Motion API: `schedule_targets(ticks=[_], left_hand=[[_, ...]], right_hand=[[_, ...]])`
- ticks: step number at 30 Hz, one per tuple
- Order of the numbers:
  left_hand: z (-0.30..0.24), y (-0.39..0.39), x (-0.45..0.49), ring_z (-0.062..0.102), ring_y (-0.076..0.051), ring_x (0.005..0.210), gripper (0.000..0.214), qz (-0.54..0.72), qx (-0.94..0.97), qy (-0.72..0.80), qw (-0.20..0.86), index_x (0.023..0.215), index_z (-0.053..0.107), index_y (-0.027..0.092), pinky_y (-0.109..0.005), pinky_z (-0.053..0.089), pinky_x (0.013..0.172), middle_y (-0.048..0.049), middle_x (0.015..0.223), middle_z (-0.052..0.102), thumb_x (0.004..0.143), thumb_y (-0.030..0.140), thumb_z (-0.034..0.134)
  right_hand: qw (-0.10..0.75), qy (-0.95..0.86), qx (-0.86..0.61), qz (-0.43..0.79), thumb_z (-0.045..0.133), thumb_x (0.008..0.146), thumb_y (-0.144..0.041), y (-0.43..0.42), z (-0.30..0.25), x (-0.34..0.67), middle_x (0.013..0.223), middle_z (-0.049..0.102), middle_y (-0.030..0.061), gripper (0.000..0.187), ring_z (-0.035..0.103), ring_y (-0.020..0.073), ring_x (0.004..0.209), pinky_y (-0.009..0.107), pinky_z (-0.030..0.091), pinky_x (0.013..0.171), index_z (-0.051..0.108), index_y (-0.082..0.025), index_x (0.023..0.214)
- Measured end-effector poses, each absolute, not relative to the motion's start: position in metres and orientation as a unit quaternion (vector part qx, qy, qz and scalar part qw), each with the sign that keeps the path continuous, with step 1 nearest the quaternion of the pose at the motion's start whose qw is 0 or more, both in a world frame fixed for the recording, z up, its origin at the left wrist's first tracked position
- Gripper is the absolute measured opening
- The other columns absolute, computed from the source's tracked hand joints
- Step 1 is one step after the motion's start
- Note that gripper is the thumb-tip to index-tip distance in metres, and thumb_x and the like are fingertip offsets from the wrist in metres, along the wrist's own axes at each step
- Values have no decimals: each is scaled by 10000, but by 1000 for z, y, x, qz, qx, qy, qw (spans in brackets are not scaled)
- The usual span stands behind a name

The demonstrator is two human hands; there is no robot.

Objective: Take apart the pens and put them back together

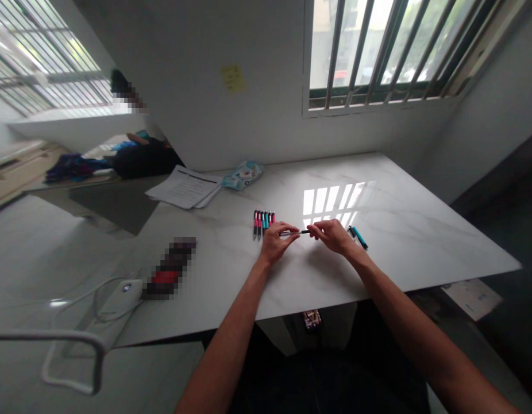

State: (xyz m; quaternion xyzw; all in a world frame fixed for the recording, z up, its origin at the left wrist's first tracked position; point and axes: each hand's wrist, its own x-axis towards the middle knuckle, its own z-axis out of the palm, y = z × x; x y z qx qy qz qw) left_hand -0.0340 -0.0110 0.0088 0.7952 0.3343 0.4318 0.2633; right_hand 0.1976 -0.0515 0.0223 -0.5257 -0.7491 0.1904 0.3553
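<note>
Over the marble-patterned table (283, 276), my left hand (274, 241) pinches a thin pen or pen part (289, 233), pale along its length. My right hand (328, 233) is closed on the dark end (305, 232) at the right, in line with it. Whether the two are one piece or two, I cannot tell. Just behind my left hand lies a row of several click pens (259, 223), red and teal with dark ends, partly hidden by that hand. Close to my right forearm are teal and dark pen pieces (359, 237), partly covered by the arm.
Printed papers (186, 187) and a light-blue soft packet (243, 175) lie at the back. On the left are a blurred-out dark object (170, 269), a white device with a cable (119, 299) and a metal bar (72, 336). A barred window (378, 52) faces the table.
</note>
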Motion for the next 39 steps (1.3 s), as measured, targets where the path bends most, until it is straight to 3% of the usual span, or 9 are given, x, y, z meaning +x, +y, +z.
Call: schedule_targets(ticks=[4, 9, 16, 20, 22, 24, 26, 29, 39], left_hand=[[8, -10, -35, 705, -208, 901, 118, 439, 789, 336, 267, 925, 792, 229, -380, 559, 868, -45, 923, 776, 849, 314, 824], [8, -10, -35, 702, -207, 893, 118, 438, 791, 336, 264, 922, 791, 229, -381, 551, 863, -43, 917, 775, 860, 327, 814], [8, -10, -35, 700, -217, 909, 129, 420, 803, 332, 260, 917, 788, 240, -394, 530, 895, -42, 928, 783, 852, 345, 823], [7, -10, -35, 695, -214, 905, 119, 424, 800, 330, 267, 913, 789, 240, -388, 527, 882, -38, 927, 781, 845, 329, 828], [6, -9, -35, 695, -215, 903, 119, 424, 795, 333, 277, 906, 790, 240, -386, 532, 881, -40, 922, 779, 843, 333, 826], [6, -9, -35, 696, -216, 907, 114, 421, 791, 339, 287, 902, 791, 239, -386, 534, 887, -41, 922, 778, 844, 333, 819], [6, -9, -35, 695, -214, 911, 105, 418, 786, 345, 298, 900, 791, 239, -381, 535, 887, -40, 921, 774, 843, 325, 811], [7, -10, -34, 690, -199, 896, 97, 414, 775, 357, 316, 898, 783, 237, -361, 536, 877, -31, 913, 760, 833, 306, 799], [10, -10, -32, 664, -184, 936, 212, 462, 714, 387, 356, 1034, 753, 234, -317, 516, 858, -47, 1039, 737, 839, 308, 718]], right_hand=[[420, -745, -481, 194, 717, 925, -507, -52, 23, 198, 865, 762, 46, 301, 639, 177, 721, 289, 470, 667, 754, -228, 1034], [403, -744, -496, 195, 669, 964, -482, -51, 22, 197, 802, 757, 35, 273, 597, 161, 645, 294, 450, 655, 755, -229, 907], [337, -748, -544, 177, 566, 1025, -486, -50, 21, 197, 597, 660, 14, 429, 547, 140, 532, 279, 357, 579, 726, -205, 744], [345, -741, -545, 187, 592, 1016, -461, -51, 20, 197, 628, 675, 10, 366, 556, 137, 547, 275, 391, 592, 744, -206, 803], [384, -734, -528, 187, 665, 973, -450, -53, 21, 197, 775, 734, 29, 253, 617, 155, 649, 277, 449, 639, 761, -216, 985], [418, -739, -493, 189, 731, 927, -413, -55, 22, 197, 932, 754, 52, 278, 661, 179, 786, 288, 500, 693, 737, -229, 1136], [423, -754, -464, 193, 737, 924, -357, -57, 24, 197, 973, 748, 56, 221, 664, 184, 835, 294, 520, 711, 748, -238, 1110], [412, -762, -465, 184, 708, 950, -283, -57, 24, 195, 919, 744, 37, 88, 632, 161, 744, 292, 510, 689, 778, -244, 987], [393, -771, -475, 159, 720, 928, -180, -58, 10, 183, 913, 749, 44, 101, 669, 186, 816, 313, 511, 765, 770, -239, 993]])
